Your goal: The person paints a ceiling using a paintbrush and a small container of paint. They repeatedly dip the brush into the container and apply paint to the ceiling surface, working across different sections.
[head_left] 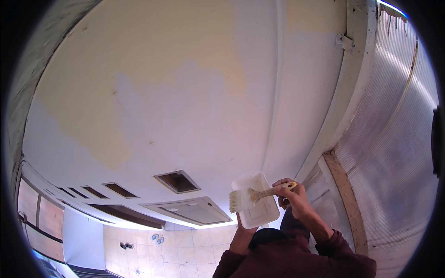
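My right hand (293,197) is closed on the wooden handle of a wide paintbrush (255,195), its pale bristles pointing left over a white plastic tray (259,215). Beneath the tray, my left hand (245,228) grips it; most of those fingers are hidden. Just beyond both hands rises a large wall (194,120), white in its lower part with irregular pale yellow areas higher up and on the left.
Small openings (177,181) and a hatch panel (185,211) line the wall's lower part. Translucent corrugated sheeting (389,153) with wooden framing (344,185) bounds the right. Below are a tiled floor (194,248) with sandals (157,238), and a windowed door (48,213) at left.
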Motion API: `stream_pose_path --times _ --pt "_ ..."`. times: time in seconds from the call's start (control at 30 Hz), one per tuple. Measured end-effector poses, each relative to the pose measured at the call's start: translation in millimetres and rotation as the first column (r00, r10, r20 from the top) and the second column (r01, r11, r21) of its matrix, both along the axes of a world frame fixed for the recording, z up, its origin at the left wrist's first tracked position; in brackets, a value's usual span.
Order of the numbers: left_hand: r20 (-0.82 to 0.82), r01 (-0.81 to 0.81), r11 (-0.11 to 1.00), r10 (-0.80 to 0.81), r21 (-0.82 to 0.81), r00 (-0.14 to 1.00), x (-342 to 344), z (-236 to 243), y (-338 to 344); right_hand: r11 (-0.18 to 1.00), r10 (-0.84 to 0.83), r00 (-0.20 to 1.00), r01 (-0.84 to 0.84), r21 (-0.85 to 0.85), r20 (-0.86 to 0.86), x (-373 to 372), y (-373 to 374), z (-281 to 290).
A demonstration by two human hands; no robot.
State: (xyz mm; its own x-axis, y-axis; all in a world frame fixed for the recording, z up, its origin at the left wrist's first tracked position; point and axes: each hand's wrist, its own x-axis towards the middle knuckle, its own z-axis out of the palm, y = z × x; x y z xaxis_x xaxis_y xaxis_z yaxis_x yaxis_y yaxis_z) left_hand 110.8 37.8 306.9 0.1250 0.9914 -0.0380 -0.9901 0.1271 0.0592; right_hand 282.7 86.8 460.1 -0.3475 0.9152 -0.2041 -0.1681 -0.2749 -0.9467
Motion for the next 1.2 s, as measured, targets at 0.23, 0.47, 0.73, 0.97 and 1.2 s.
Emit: stream_pose_path --times 0.23,0.47,0.73,0.97,1.2 --pt "0.146 0.032 0.999 -0.036 0.026 0.989 -5 -1 -9 0.997 -0.013 1.0 0.011 -0.078 -0.025 7 -9 -26" --pt "0.106 -0.026 0.999 0.029 -0.023 0.994 -12 -7 -18 0.956 -0.187 0.968 0.139 0.257 0.17 25 14 -19" --pt "0.03 -0.063 0.998 0.064 -0.031 0.998 -22 -26 -32 -0.135 -0.82 0.569 -0.099 0.986 -0.055 45 188 187" --pt "0.017 -0.138 0.99 0.138 -0.026 0.99 -25 -18 -41 -0.3 -0.898 0.356 -0.063 0.952 -0.259 70 290 297" --pt "0.073 -0.125 0.991 0.122 0.04 0.99 -27 -12 -41 -0.281 -0.921 0.291 -0.035 0.959 -0.259 40 280 301"
